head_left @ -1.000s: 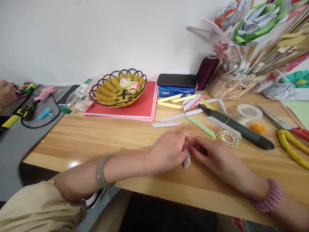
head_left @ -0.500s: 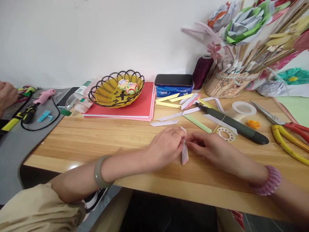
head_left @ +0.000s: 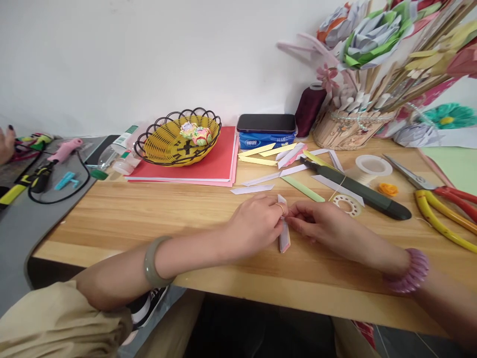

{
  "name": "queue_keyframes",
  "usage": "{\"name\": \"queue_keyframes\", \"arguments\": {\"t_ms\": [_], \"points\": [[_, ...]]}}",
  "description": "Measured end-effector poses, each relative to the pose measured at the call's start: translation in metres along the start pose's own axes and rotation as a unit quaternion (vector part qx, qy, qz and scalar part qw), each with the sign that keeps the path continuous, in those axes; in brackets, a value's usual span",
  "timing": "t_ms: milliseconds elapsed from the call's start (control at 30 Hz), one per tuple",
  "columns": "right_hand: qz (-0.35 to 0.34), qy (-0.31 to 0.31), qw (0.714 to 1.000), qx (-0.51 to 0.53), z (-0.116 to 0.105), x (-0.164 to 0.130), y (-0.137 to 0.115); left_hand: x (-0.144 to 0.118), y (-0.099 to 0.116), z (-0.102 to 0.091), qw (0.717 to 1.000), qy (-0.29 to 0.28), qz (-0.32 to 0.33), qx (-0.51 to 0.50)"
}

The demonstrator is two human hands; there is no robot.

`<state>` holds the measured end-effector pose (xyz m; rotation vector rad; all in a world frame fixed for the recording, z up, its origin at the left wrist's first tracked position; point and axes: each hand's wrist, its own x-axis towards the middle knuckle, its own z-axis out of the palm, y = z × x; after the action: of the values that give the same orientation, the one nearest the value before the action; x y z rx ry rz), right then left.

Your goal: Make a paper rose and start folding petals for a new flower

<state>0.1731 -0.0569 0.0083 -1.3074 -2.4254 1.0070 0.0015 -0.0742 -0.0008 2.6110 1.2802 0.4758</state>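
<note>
My left hand [head_left: 257,222] is closed around the middle of a small stack of folded paper strips [head_left: 284,239], white with a pinkish edge, held just over the wooden table. The strips' slanted ends stick out above and below my fingers. From the right, my right hand [head_left: 316,219] pinches at the same middle point; what lies between its fingertips is too small to make out. Loose white paper strips [head_left: 252,189] and a green strip [head_left: 303,189] lie just beyond my hands. A tape roll [head_left: 347,205] sits right behind my right hand.
A dark green utility knife [head_left: 357,193], a white spool [head_left: 373,165], scissors [head_left: 408,174] and yellow-handled pliers [head_left: 434,219] lie to the right. Further back are a woven basket [head_left: 164,144] and a blue tissue pack [head_left: 266,139]. Another person's hand [head_left: 6,144] shows at far left.
My hands stay at the paper strips, with only slight finger movement. The view has shifted a little. At far left, the other person's hand has opened out.
</note>
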Motion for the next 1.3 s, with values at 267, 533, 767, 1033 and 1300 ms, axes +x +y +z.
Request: {"name": "queue_keyframes", "arguments": {"t_ms": [267, 533, 767, 1033, 1300], "points": [[-0.014, 0.015, 1.000, -0.006, 0.001, 0.000, -0.001, 0.003, -0.004, -0.001, 1.000, -0.015, 0.017, -0.020], [-0.029, 0.040, 0.998, -0.025, 0.008, -0.005, 0.004, 0.006, -0.004, -0.007, 0.997, -0.036, -0.036, -0.062], [-0.061, 0.080, 0.992, -0.080, 0.014, -0.012, 0.002, 0.010, -0.012, -0.013, 0.985, -0.103, -0.072, -0.118], [-0.074, 0.075, 0.983, -0.150, 0.015, -0.012, 0.004, 0.011, -0.015, -0.013, 0.980, -0.116, -0.075, -0.144], [-0.074, 0.076, 0.988, -0.114, 0.011, -0.005, 0.001, 0.009, -0.016, -0.012, 0.983, -0.103, -0.070, -0.133]]}}
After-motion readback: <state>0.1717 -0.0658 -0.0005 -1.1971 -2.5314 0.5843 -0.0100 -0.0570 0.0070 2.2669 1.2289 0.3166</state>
